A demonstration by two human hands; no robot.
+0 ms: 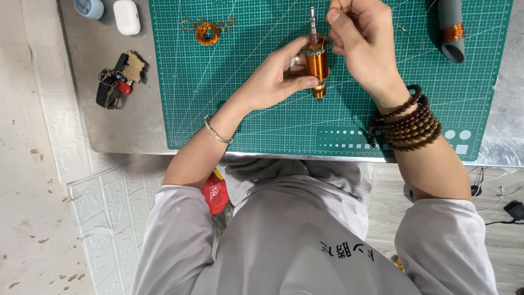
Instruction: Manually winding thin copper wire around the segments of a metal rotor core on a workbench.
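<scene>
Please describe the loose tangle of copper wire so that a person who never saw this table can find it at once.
Start at the green cutting mat on the grey table. Near its far edge, to the side of the left hand, lies the loose copper wire tangle. Unlike the tightly wound copper rotor held in the hands, it lies flat, untouched, in open loops.

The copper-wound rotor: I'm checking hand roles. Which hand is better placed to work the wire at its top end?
Right hand: its fingertips pinch at the copper-wound rotor top, while the left hand is busy steadying the body.

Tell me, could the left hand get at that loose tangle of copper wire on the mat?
Probably yes: the wire tangle lies bare, with nothing between, but the left hand holds the copper-wound rotor.
</scene>
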